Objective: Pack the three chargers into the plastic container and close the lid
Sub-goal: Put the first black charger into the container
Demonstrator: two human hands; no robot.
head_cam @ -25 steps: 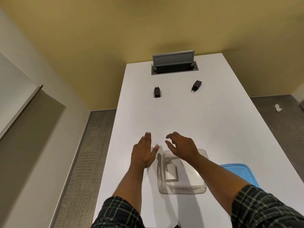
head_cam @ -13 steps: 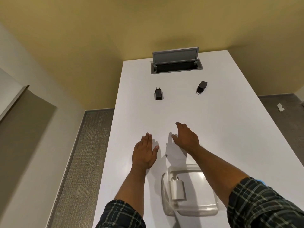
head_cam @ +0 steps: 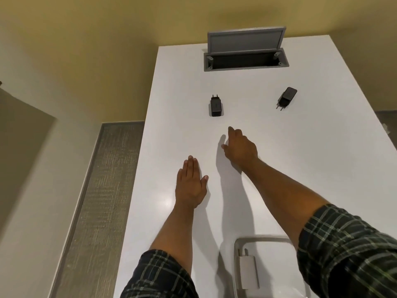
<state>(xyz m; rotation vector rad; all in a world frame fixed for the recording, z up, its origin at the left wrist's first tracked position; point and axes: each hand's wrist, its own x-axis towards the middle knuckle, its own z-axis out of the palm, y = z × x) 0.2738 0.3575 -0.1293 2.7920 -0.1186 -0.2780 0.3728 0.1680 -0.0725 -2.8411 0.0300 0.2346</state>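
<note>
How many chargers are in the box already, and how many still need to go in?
One is done: the white charger lies inside the clear container. In hand right now is nothing; the right hand stretches, open, toward the nearer black charger, while the left hand lies flat on the table. Left to do: both black chargers, including the far one, then the lid, which is out of view.

The plastic container (head_cam: 264, 238) is cut off below; a sleeve (head_cam: 348, 250) hides its right side.
</note>
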